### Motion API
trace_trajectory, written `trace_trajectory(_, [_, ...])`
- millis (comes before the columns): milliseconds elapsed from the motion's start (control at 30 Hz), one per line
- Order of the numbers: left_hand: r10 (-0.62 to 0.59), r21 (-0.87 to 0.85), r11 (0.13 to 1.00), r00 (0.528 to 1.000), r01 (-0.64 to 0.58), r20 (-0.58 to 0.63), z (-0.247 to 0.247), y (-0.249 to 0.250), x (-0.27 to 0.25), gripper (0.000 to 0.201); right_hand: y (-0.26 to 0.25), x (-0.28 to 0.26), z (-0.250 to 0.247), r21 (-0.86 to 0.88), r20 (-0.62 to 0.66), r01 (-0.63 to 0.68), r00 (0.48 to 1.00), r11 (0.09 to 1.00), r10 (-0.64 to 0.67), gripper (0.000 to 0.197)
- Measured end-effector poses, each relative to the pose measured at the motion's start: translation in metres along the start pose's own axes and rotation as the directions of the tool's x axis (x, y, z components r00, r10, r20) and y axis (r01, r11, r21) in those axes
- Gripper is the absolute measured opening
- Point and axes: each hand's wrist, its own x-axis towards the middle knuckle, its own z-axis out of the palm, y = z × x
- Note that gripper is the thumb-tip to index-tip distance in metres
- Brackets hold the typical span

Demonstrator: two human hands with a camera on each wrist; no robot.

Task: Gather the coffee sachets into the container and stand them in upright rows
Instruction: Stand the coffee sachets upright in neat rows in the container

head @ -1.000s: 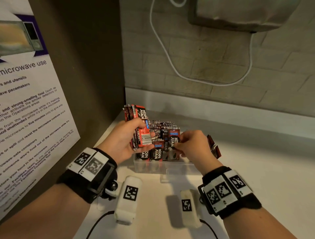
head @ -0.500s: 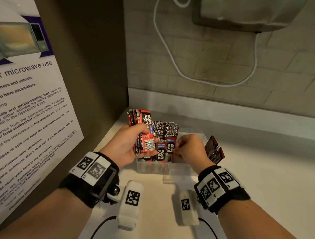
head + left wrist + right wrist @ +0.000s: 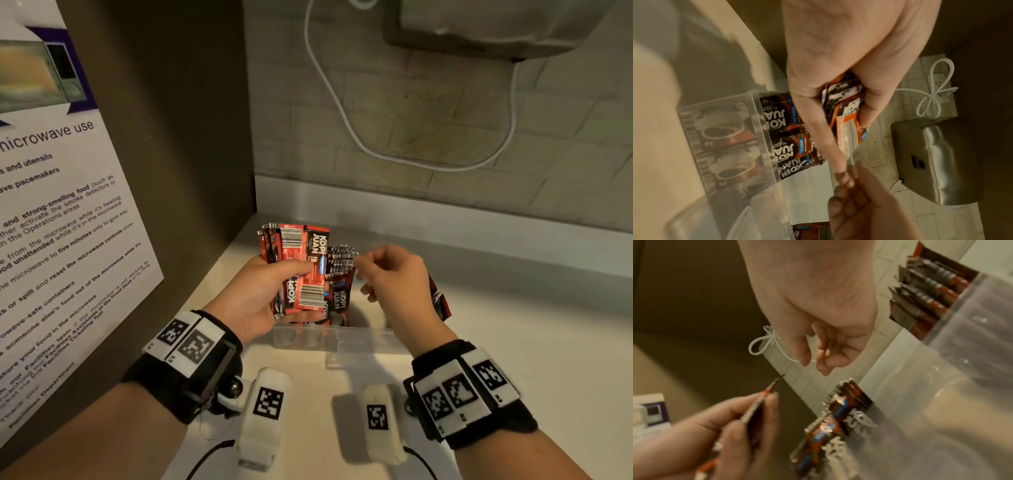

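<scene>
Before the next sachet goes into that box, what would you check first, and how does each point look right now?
1. Left hand has a firm grip on the bundle of sachets: ok, fingers and thumb curl round it.
2. Right hand is free to take one: ok, fingers loosely curled, holding nothing in the right wrist view.
3. Sachets in the clear container stand upright: ok for the row against its left end; the rest cannot tell.
4. Free room in the container: ok, the near right part looks empty.
5. No strays left outside: not ok, a few sachets lie beyond the right hand.
</scene>
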Motion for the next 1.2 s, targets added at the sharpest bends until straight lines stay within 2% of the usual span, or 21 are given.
trace_trajectory(100, [0.023,0.035,0.999,0.999,-0.024,0.034,0.004,-0.003,0.001,0.027,-0.021,-0.009,0.001,0.165,0.102,-0.024,0.995,0.986,0.007,0.020])
trace_trajectory(267, [0.053,0.088,0.994,0.997,-0.058,0.053,0.009,-0.006,0.002,0.024,-0.029,-0.012,0.001,0.211,0.165,-0.050,0.986,0.976,0.015,0.016])
trace_trajectory(400, [-0.018,-0.003,1.000,0.989,0.018,0.145,0.008,-0.005,-0.001,0.034,-0.028,-0.012,0.003,0.327,0.228,-0.101,0.973,0.940,0.025,0.005])
trace_trajectory(467, [-0.053,-0.029,0.998,0.974,0.061,0.222,0.006,-0.004,0.000,0.039,-0.027,-0.012,0.003,0.439,0.259,-0.127,0.966,0.889,0.010,0.010])
trace_trajectory(533, [-0.058,-0.047,0.996,0.967,0.072,0.247,0.006,-0.005,0.000,0.038,-0.027,-0.012,0.004,0.517,0.275,-0.145,0.962,0.844,-0.004,0.016])
trace_trajectory(633, [-0.018,-0.085,0.996,0.986,0.033,0.164,0.007,-0.007,0.001,0.021,-0.029,-0.013,0.005,0.548,0.282,-0.143,0.959,0.824,-0.020,0.018])
trace_trajectory(767, [0.093,-0.092,0.992,0.995,-0.090,0.029,0.007,-0.009,0.007,0.028,-0.030,-0.016,0.003,0.560,0.273,-0.168,0.962,0.811,0.010,0.013])
trace_trajectory(867, [0.123,-0.062,0.990,0.990,-0.127,-0.062,0.008,-0.010,0.009,0.030,-0.024,-0.017,0.002,0.449,0.240,-0.118,0.971,0.886,0.008,0.013])
trace_trajectory(900, [0.121,-0.050,0.991,0.990,-0.125,-0.077,0.009,-0.011,0.010,0.029,-0.022,-0.018,0.004,0.410,0.231,-0.094,0.973,0.907,-0.003,0.008])
trace_trajectory(967, [0.099,-0.024,0.995,0.991,-0.101,-0.091,0.011,-0.012,0.010,0.022,-0.020,-0.017,0.006,0.371,0.189,-0.066,0.982,0.926,-0.006,0.009])
trace_trajectory(1067, [0.056,-0.040,0.997,0.990,-0.061,-0.133,0.008,-0.006,0.009,0.023,-0.017,-0.006,0.000,0.345,0.011,-0.038,0.999,0.938,0.037,0.015])
trace_trajectory(1133, [0.015,-0.094,0.995,0.984,-0.032,-0.179,0.002,0.000,0.010,0.025,-0.007,0.002,-0.007,0.106,-0.129,0.041,0.991,0.994,-0.027,0.019])
trace_trajectory(1167, [-0.002,-0.127,0.992,0.982,-0.023,-0.191,-0.001,0.002,0.010,0.022,-0.002,0.005,-0.009,-0.050,-0.146,0.066,0.987,0.997,-0.073,0.018])
trace_trajectory(1200, [-0.012,-0.162,0.987,0.981,-0.020,-0.195,-0.003,0.005,0.011,0.018,0.000,0.006,-0.011,-0.175,-0.111,0.072,0.989,0.982,-0.093,0.015])
